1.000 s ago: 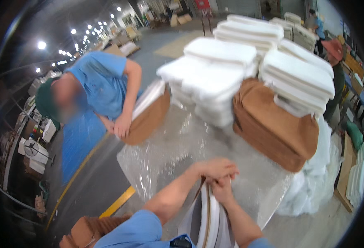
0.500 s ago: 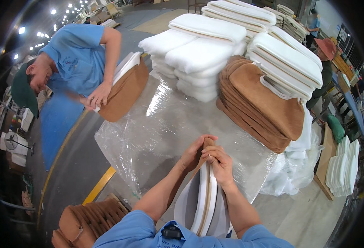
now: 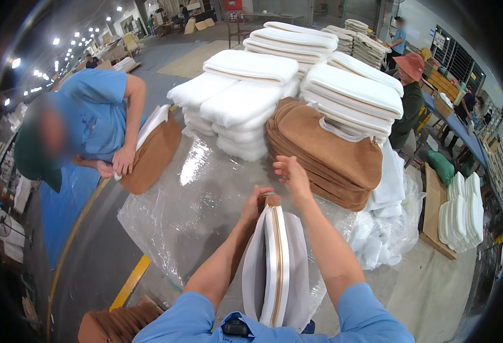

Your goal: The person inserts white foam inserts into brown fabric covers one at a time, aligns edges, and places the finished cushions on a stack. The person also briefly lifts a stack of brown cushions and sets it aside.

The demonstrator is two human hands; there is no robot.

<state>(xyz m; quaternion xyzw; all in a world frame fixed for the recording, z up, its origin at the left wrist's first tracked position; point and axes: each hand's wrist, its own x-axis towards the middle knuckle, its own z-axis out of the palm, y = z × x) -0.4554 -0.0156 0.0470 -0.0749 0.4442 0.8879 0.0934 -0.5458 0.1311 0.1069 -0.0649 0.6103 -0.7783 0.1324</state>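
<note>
Right, the left hand (image 3: 256,204) has its grip closed on the brown tip of a cushion cover (image 3: 278,260), which stands on edge right in front of the person, a tan zipper-like strip running down its white band and grey panels flaring out on both sides! Over to the right hand (image 3: 290,173): grip loose, fingers spread and holding nothing, up above the plastic-wrapped tabletop (image 3: 203,197) and near a stack of brown covers (image 3: 328,154)! Behind, folded white pads (image 3: 250,66) pile high, with more white pieces (image 3: 351,94) towering alongside, while across at the left a co-worker in blue (image 3: 100,94) bends over a brown panel (image 3: 155,151), both hands at its near end
</note>
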